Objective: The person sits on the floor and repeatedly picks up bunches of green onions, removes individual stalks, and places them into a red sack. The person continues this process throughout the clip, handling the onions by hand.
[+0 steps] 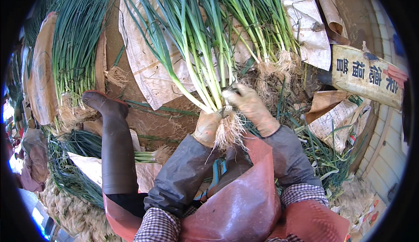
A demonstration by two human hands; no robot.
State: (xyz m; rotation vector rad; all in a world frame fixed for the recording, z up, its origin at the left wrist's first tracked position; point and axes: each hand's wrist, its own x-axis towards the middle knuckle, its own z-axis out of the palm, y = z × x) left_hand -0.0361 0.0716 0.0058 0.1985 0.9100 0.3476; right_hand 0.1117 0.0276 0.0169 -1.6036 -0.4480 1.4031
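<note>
A bunch of green onions stands tilted before me, white stalks down and a tuft of pale roots hanging below. My left hand, in a dirty tan glove, is closed around the stalks just above those roots. At the bunch's right edge is my right hand, also gloved, its curled fingers against the stalks. Something dark shows near those fingertips, too blurred to name. Behind the bunch, a white woven sack is spread on the ground, with more green onions lying across its right side.
A large pile of green onions lies at left beside a rubber boot. Another bundle rests by the boot. Trimmings heap at right, near a crumpled sack and a board with writing. A red apron covers my lap.
</note>
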